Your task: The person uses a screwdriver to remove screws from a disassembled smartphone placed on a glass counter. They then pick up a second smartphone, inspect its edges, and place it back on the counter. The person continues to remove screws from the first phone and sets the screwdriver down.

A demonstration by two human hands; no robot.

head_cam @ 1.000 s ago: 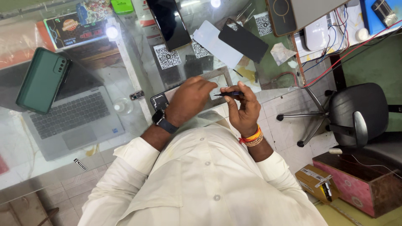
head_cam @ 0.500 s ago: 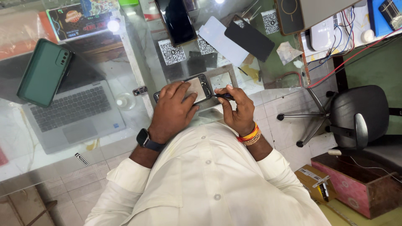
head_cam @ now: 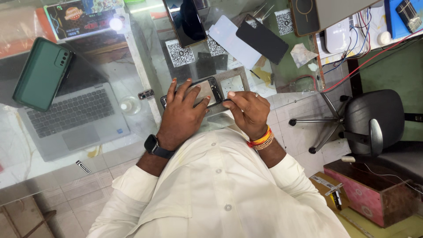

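far to the left of the left hand (head_cam: 183,112) lies a green phone (head_cam: 42,72) on a laptop (head_cam: 72,119). that hand presses flat, fingers spread, on the phone (head_cam: 205,90); just right, the right hand (head_cam: 246,112) pinches its edge closed. this looks like steadying the phone; next calls for firm, even pressure.

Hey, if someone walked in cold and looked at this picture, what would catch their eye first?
Probably the two hands at the centre: the left hand lies flat on a dark phone on the glass counter, and the right hand pinches at its end. Next, the green phone lying on the grey laptop at left, and the black office chair at right.
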